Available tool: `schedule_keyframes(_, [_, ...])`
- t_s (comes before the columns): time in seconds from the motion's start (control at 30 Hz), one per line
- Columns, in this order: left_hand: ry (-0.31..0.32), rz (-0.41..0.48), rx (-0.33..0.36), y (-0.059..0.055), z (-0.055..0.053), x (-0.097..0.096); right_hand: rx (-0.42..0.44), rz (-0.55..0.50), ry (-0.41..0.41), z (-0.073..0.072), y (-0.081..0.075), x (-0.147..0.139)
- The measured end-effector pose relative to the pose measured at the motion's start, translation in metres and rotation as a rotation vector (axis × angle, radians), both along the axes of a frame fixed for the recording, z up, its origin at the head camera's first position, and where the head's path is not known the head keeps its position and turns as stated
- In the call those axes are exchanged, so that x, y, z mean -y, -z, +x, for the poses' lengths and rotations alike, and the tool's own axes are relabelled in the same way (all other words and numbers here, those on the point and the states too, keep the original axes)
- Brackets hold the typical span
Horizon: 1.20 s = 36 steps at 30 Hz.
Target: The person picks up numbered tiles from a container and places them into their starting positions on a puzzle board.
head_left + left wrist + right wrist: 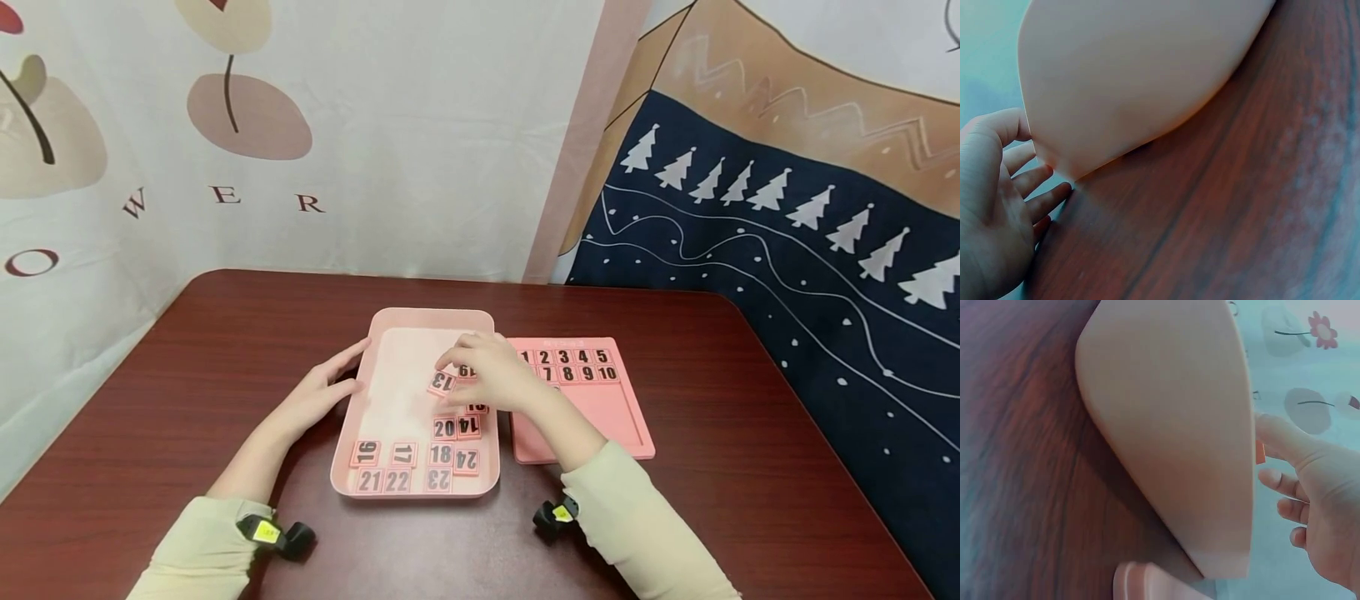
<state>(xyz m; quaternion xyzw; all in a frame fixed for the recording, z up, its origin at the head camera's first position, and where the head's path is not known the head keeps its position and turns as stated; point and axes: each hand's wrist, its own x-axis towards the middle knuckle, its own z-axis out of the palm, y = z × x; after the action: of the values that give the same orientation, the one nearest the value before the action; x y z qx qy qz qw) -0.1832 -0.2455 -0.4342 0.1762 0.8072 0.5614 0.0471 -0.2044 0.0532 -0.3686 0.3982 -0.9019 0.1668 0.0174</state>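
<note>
A pink tray (401, 408) holds several loose number tiles, turned various ways. My left hand (320, 396) rests against the tray's left side; in the left wrist view its fingers (1047, 201) are fairly straight and touch the outer wall. Over the tray's right part, my right hand (491, 379) pinches the tile marked 13 (442, 382) between thumb and fingers, and the tile is tilted. In the right wrist view a bit of orange tile (1260, 452) shows beside the thumb, above the tray wall (1166, 425). The tile marked 19 (467, 372) is partly covered by this hand.
Right of the tray lies a pink number board (581, 421), its top two rows filled with tiles 1 to 10, some behind my right forearm. Tiles 21 (370, 481) and 22 (397, 481) lie near the tray's front edge. Hanging cloths (420, 167) close off the table's back.
</note>
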Motion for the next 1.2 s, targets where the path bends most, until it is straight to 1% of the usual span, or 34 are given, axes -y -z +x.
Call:
schedule_keyframes(0.2, [0.001, 0.005, -0.001, 0.0, 0.0, 0.0, -0.039, -0.072, 0.034, 0.008, -0.003, -0.018])
schedule_keyframes(0.37, [-0.001, 0.002, 0.004, 0.001, -0.001, -0.001, -0.052, -0.101, 0.07, 0.016, -0.005, -0.034])
schedule_keyframes(0.5, [0.002, 0.003, 0.006, 0.001, -0.001, -0.001, -0.062, -0.103, 0.12, 0.021, -0.002, -0.05])
schedule_keyframes(0.63, [0.004, 0.007, 0.004, 0.001, 0.0, -0.001, -0.075, -0.125, 0.159, 0.025, 0.005, -0.066])
schedule_keyframes(0.77, [0.004, 0.007, 0.003, 0.001, 0.0, 0.0, -0.064, -0.145, 0.196, 0.028, 0.011, -0.083])
schedule_keyframes(0.87, [0.005, 0.008, 0.002, 0.001, 0.001, 0.001, -0.037, -0.163, 0.242, 0.03, 0.015, -0.095])
schedule_keyframes(1.03, [0.005, 0.012, 0.003, 0.001, 0.0, 0.001, -0.013, -0.166, 0.315, 0.031, 0.019, -0.115])
schedule_keyframes(1.2, [0.001, 0.009, 0.002, 0.002, 0.0, 0.001, -0.016, -0.15, 0.363, 0.03, 0.022, -0.13])
